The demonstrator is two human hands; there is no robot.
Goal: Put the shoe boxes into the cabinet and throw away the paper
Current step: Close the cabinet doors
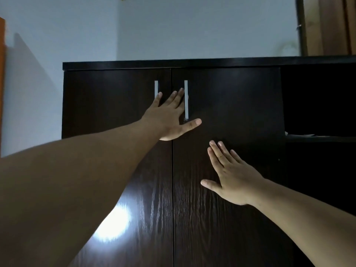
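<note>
Both flat hands lie on the closed doors of the dark brown wood-grain cabinet [227, 105].

The left hand [169, 117], fingers straight, spans the door seam between two silver bar handles [186, 99]; the right hand [231, 176], fingers spread, rests on the right door. Shoe boxes and paper are out of sight; the dark open shelf [319, 137] at right is hard to read.

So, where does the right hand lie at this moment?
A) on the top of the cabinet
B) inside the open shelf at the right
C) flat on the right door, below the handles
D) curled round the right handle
C: the right hand lies with straight fingers on the right door of the cabinet, lower than the right handle.
</note>
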